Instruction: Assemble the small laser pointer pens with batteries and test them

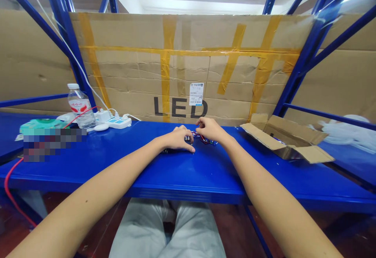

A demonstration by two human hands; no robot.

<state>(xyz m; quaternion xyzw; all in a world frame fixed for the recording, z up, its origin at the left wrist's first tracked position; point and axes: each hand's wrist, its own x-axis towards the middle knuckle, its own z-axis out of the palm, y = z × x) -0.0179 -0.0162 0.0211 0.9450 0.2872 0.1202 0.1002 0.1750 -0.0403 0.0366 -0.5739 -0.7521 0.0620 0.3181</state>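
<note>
Near the middle of the blue table, my left hand (177,138) lies low with its fingers curled over a small dark piece with shiny round spots (187,138). Its thumb points right along the tabletop. What the piece is, I cannot make out, as the hand covers most of it. My right hand (212,129) is just to the right, thumb and fingertips bent together in a pinch; anything between them is too small to name. Beneath it lies a little heap of coloured shiny metal loops (205,139), red, purple, blue and green, looking like small carabiners.
An open cardboard box (289,138) stands on the right of the blue table (188,175). At left are a water bottle (80,107), a white power strip (119,122), a green packet (44,125) and a red cable (11,179). A large cardboard panel (132,73) closes off the back.
</note>
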